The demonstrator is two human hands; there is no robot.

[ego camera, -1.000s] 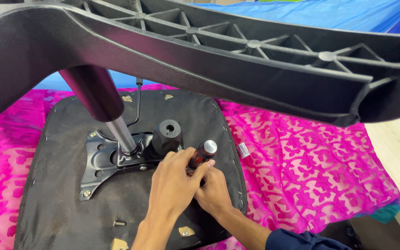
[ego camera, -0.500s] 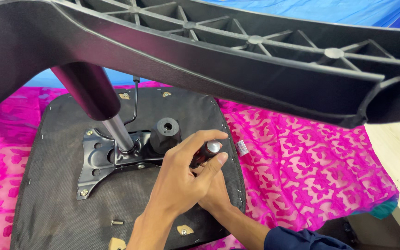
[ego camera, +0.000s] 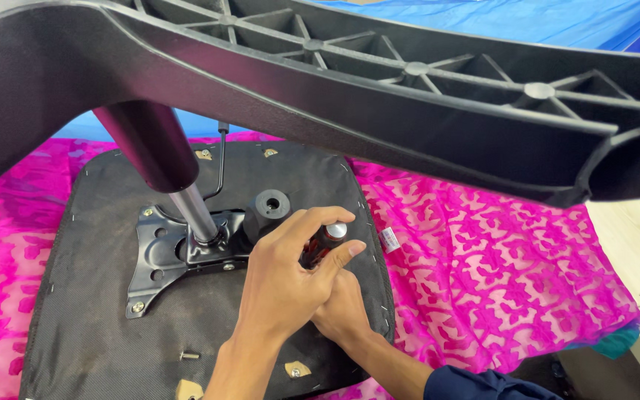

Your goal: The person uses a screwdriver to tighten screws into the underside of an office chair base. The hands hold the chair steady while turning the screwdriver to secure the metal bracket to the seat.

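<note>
**Both hands on an upright screwdriver over the upturned chair seat**

Starting well left of the fingers, the black mounting plate (ego camera: 158, 261) lies flat on the underside of the seat (ego camera: 75, 326), with a bolt head showing at its near-left corner. Nearer the fingers, the steel gas-lift column (ego camera: 192, 211) rises from the plate's middle and leans up and away into the fat black sleeve, which joins the ribbed star base (ego camera: 409, 96) hanging across the top of the view. A thin lever rod (ego camera: 221, 159) stands just behind the column. Just beyond the fingers to their left sits a round black knob (ego camera: 272, 204).

The left hand (ego camera: 287, 285) comes in from below and curls over the screwdriver (ego camera: 325, 241); its fingers (ego camera: 320, 219) arch over the red-and-black handle and the thumb presses from the near side, so the grip is closed round the handle's upper part, leaving the silver cap showing. The tool's long axis runs nearly upright, tipped slightly away to the right, its tip hidden below the hands.

The right hand (ego camera: 346, 311) sits under and just right of the left, closed low around the shaft or steadying it; I cannot tell exactly which. It is the lower one, closer to the seat fabric.

Right of the fingers the seat edge ends, and pink patterned cloth (ego camera: 483, 281) spreads out beyond.
</note>
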